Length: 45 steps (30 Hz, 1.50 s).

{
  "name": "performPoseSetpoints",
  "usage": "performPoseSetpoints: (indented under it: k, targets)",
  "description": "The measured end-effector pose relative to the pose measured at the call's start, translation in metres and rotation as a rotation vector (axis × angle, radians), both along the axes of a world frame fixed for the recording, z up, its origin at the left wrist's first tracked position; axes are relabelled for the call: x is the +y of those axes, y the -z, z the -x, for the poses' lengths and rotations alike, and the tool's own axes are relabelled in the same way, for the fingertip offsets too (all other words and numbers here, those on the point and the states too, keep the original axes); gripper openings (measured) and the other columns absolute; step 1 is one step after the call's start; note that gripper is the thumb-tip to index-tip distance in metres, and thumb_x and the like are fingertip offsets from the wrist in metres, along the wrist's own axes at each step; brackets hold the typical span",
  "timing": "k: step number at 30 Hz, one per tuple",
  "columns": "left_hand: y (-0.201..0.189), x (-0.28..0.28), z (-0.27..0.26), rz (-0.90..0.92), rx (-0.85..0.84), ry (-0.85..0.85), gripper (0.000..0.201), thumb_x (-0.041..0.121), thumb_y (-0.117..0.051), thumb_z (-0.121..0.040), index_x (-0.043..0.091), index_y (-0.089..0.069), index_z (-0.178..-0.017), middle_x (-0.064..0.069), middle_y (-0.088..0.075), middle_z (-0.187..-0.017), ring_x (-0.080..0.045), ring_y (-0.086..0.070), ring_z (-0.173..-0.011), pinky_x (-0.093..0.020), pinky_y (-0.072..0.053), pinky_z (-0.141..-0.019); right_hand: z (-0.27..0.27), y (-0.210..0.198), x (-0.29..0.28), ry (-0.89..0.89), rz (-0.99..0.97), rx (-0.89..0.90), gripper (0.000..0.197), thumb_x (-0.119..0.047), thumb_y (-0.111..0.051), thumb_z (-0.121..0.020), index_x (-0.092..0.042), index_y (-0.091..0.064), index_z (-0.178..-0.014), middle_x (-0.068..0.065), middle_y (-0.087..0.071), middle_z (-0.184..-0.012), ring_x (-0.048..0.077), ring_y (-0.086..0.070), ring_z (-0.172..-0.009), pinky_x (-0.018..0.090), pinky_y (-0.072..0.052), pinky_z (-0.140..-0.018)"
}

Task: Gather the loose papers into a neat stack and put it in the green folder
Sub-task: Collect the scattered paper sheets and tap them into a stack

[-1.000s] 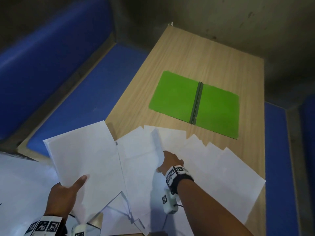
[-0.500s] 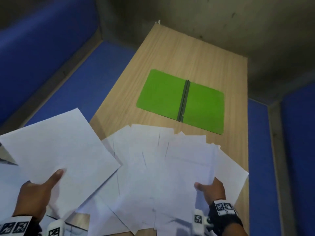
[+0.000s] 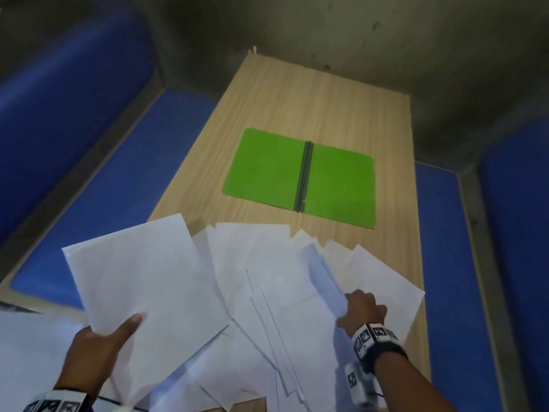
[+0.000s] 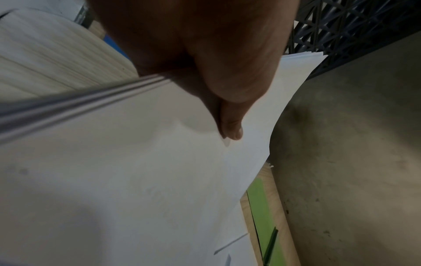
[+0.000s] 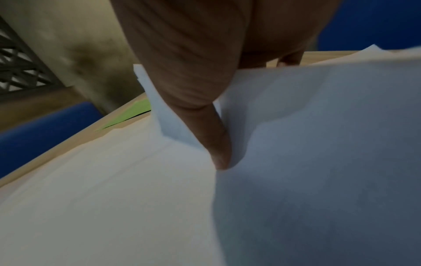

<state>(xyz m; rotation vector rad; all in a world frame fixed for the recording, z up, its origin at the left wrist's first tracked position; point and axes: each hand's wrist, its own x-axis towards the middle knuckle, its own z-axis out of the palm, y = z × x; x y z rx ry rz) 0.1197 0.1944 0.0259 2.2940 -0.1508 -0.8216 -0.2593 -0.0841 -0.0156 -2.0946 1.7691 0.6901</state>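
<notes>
The green folder [image 3: 300,176] lies open and flat on the far half of the wooden table [image 3: 326,108]; slivers of the folder [image 4: 262,212] [image 5: 134,109] show in both wrist views. White loose papers [image 3: 267,278] are fanned over the near half. My left hand [image 3: 98,349] holds a small stack of sheets [image 3: 142,281] above the table's left edge, thumb on top [image 4: 230,126]. My right hand [image 3: 362,310] pinches the lifted right edge of some fanned papers [image 5: 318,126], thumb pressing down [image 5: 218,153].
Blue padded seats [image 3: 104,179] run along both long sides of the table, the right one [image 3: 445,263] close to my right arm. A grey concrete wall [image 3: 356,40] stands behind the far end. More white paper [image 3: 23,352] lies at the lower left.
The left hand's stack has swung back toward the centre over the fan. The right hand moved up along the right side and now lifts a sheet edge. The head view shifted.
</notes>
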Motion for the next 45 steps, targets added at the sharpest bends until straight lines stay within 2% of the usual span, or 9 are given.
performPoseSetpoints:
  k: [3, 8, 12, 19, 27, 31, 35, 38, 45]
  targets:
    - [0.002, 0.001, 0.004, 0.018, -0.012, -0.012, 0.054, 0.040, -0.084, -0.069, -0.001, -0.069, -0.100, -0.022, -0.072, -0.093, -0.036, -0.065, -0.086, -0.046, -0.053, -0.075, 0.000, -0.004, 0.002, -0.052, 0.095, -0.125, 0.027, -0.017, -0.060, -0.076, -0.031, -0.043, -0.090, -0.009, -0.048, -0.081, 0.022, -0.057, -0.102, 0.035, -0.033, -0.077]
    - [0.003, 0.000, 0.010, 0.005, -0.020, -0.018, 0.059, 0.046, -0.087, -0.062, 0.007, -0.067, -0.102, -0.019, -0.072, -0.099, -0.036, -0.066, -0.093, -0.052, -0.052, -0.087, 0.001, -0.008, 0.005, -0.078, 0.066, -0.239, 0.063, -0.019, -0.063, -0.083, -0.027, -0.034, -0.139, 0.002, -0.066, -0.112, 0.023, -0.061, -0.105, 0.036, -0.042, -0.094]
    - [0.001, -0.005, 0.012, -0.010, -0.011, -0.019, 0.057, 0.049, -0.086, -0.063, 0.009, -0.067, -0.099, -0.018, -0.072, -0.096, -0.037, -0.065, -0.089, -0.052, -0.054, -0.084, 0.016, -0.024, -0.010, 0.182, -0.110, -0.407, 0.028, -0.018, -0.071, -0.078, -0.008, -0.069, -0.105, 0.008, -0.071, -0.102, 0.025, -0.067, -0.093, 0.027, -0.049, -0.073]
    - [0.002, -0.006, 0.013, -0.001, -0.007, -0.037, 0.056, 0.043, -0.084, -0.068, 0.007, -0.067, -0.106, -0.017, -0.072, -0.098, -0.036, -0.065, -0.089, -0.050, -0.054, -0.082, 0.063, -0.059, -0.002, 0.821, 0.013, -0.979, 0.029, 0.001, -0.074, -0.077, -0.004, -0.063, -0.104, 0.008, -0.065, -0.095, 0.024, -0.061, -0.084, 0.032, -0.043, -0.081]
    - [-0.006, -0.014, 0.021, -0.005, 0.021, -0.006, 0.048, 0.037, -0.082, -0.073, -0.002, -0.069, -0.098, -0.020, -0.072, -0.087, -0.037, -0.065, -0.080, -0.041, -0.048, -0.068, 0.093, -0.001, 0.032, 0.864, -0.162, -0.646, 0.047, -0.033, -0.085, -0.057, -0.004, -0.070, -0.091, 0.011, -0.074, -0.090, 0.032, -0.069, -0.089, 0.046, -0.055, -0.085]
    - [-0.009, -0.017, 0.022, -0.008, 0.019, 0.002, 0.047, 0.039, -0.082, -0.073, 0.000, -0.070, -0.096, -0.019, -0.072, -0.086, -0.036, -0.064, -0.079, -0.041, -0.048, -0.067, 0.080, -0.026, 0.030, 0.803, -0.201, -0.639, 0.021, -0.011, -0.079, -0.074, -0.015, -0.060, -0.069, 0.001, -0.065, -0.072, 0.018, -0.060, -0.071, 0.033, -0.047, -0.077]
    - [-0.018, -0.020, 0.026, 0.004, 0.024, 0.001, 0.043, 0.035, -0.080, -0.076, -0.002, -0.066, -0.093, -0.020, -0.069, -0.086, -0.036, -0.061, -0.077, -0.041, -0.045, -0.066, 0.075, -0.019, 0.031, 0.701, -0.310, -0.557, 0.033, -0.017, -0.084, -0.068, -0.001, -0.069, -0.092, 0.009, -0.071, -0.087, 0.024, -0.065, -0.082, 0.027, -0.050, -0.071]
    - [-0.019, -0.021, 0.029, 0.011, 0.018, 0.007, 0.040, 0.035, -0.080, -0.076, 0.001, -0.065, -0.092, -0.020, -0.068, -0.087, -0.037, -0.060, -0.079, -0.045, -0.048, -0.071, 0.064, -0.004, 0.042, 0.573, -0.315, -0.486, 0.041, -0.019, -0.084, -0.063, -0.007, -0.069, -0.099, 0.006, -0.071, -0.094, 0.023, -0.065, -0.089, 0.026, -0.050, -0.072]
    - [-0.022, -0.020, 0.033, 0.013, 0.024, 0.009, 0.035, 0.030, -0.082, -0.076, 0.002, -0.065, -0.086, -0.018, -0.066, -0.081, -0.035, -0.059, -0.075, -0.043, -0.047, -0.070, 0.034, 0.011, 0.067, 0.304, -0.046, -0.171, 0.054, -0.039, -0.074, -0.070, -0.017, -0.054, -0.115, 0.004, -0.043, -0.124, 0.027, -0.043, -0.115, 0.033, -0.046, -0.089]
